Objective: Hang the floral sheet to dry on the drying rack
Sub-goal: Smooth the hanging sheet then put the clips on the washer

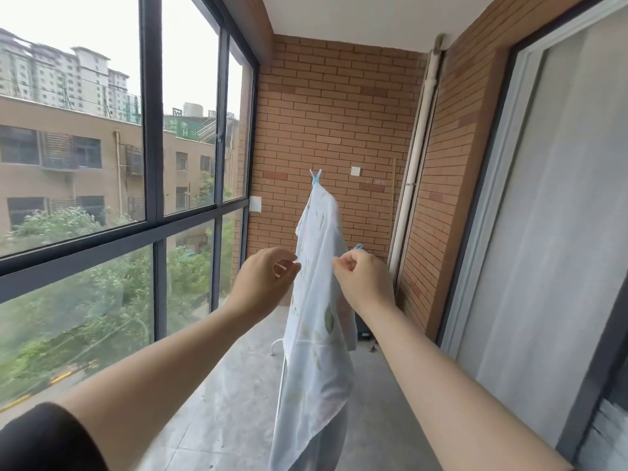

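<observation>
The floral sheet [319,334], white with faint green leaves, hangs in a long narrow drape over the drying rack, which I see end-on. A blue clothespin [315,178] clamps its far top corner. Only a white leg of the rack [281,382] shows beside the cloth; the rest is hidden under it. My left hand [266,280] pinches the sheet's left edge between thumb and curled fingers. My right hand [363,280] pinches the cloth's right side at about the same height. A second blue clip [359,247] peeks out just behind my right hand; whether I hold it is unclear.
This is a narrow glazed balcony. Large dark-framed windows [153,130] run along the left, a brick wall [339,113] closes the far end, and a sliding door [543,232] lines the right. White pipes [418,147] stand in the far right corner. The grey tiled floor [221,402] lies below.
</observation>
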Available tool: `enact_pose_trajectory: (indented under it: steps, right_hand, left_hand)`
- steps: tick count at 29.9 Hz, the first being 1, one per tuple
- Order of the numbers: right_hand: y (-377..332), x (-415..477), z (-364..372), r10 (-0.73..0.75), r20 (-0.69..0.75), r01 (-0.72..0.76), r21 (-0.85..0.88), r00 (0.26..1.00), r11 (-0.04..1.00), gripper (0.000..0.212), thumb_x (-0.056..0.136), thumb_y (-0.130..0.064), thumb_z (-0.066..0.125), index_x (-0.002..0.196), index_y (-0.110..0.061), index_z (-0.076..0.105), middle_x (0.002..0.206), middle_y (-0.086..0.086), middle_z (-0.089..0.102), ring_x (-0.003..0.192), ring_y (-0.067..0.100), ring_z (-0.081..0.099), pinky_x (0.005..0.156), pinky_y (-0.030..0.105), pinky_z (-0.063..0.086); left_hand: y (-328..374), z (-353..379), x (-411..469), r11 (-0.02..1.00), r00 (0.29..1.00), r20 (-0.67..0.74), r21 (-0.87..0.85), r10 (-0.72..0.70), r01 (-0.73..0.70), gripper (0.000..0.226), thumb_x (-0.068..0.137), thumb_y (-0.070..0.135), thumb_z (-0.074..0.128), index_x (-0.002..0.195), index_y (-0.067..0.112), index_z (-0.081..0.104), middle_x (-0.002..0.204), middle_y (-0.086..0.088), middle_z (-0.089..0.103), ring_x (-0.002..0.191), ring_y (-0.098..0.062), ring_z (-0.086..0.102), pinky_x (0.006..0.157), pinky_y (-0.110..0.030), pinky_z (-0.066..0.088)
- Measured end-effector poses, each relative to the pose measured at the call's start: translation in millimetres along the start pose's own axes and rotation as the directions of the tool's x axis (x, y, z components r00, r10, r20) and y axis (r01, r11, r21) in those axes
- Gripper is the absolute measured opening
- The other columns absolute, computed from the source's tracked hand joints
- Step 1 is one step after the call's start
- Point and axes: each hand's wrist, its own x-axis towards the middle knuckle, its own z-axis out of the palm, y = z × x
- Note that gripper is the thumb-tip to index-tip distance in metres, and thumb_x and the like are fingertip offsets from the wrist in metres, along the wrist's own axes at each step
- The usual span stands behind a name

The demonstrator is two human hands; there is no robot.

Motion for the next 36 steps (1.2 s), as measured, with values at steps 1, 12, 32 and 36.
enact_pose_trajectory:
  steps: [1,12,32,36]
  right_hand:
    - [-1,4,4,0.026,-0.002,-0.026,-0.030,1.000,0.999,0.030,0.092,-0.040,0.050,0.101,-0.014,0.062,0.096,-0.003,0.067,0.091,0.018,0.062,0.058,0.022,0.036]
    - [12,51,38,-0.073,0.014,0.074,-0.325,0.997,0.943,0.032,0.095,-0.041,0.046,0.078,-0.016,0.055,0.077,-0.002,0.060,0.071,0.020,0.058,0.049,0.024,0.028]
    - [61,60,13,-0.460,0.277,0.381,0.294,0.844,0.877,0.036,0.095,-0.025,0.050,0.061,-0.019,0.039,0.059,-0.004,0.044,0.061,0.022,0.049,0.052,0.030,0.036]
    - [74,66,8,-0.470,0.292,0.382,0.311,0.833,0.870,0.034,0.093,-0.027,0.051,0.062,-0.019,0.041,0.061,-0.003,0.046,0.061,0.021,0.046,0.051,0.030,0.031]
  left_hand:
    - [-2,1,5,1.000,1.000,-0.003,0.001,-0.001,0.001,0.020,0.089,0.026,0.062,0.104,0.014,0.068,0.093,0.005,0.068,0.079,-0.008,0.063,0.075,-0.025,0.053]
    - [-27,30,50,0.999,0.999,0.006,0.006,-0.041,0.041,0.021,0.090,0.029,0.060,0.104,0.015,0.068,0.094,0.006,0.068,0.078,-0.004,0.062,0.072,-0.021,0.052]
    - [43,51,61,0.955,0.946,-0.161,0.043,-0.282,0.292,0.016,0.089,0.030,0.061,0.088,0.018,0.071,0.079,0.003,0.072,0.074,-0.013,0.069,0.078,-0.041,0.058]
    - [52,55,67,0.945,0.933,-0.181,0.050,-0.311,0.324,0.015,0.087,0.030,0.064,0.089,0.017,0.072,0.079,0.002,0.073,0.075,-0.015,0.069,0.079,-0.042,0.057]
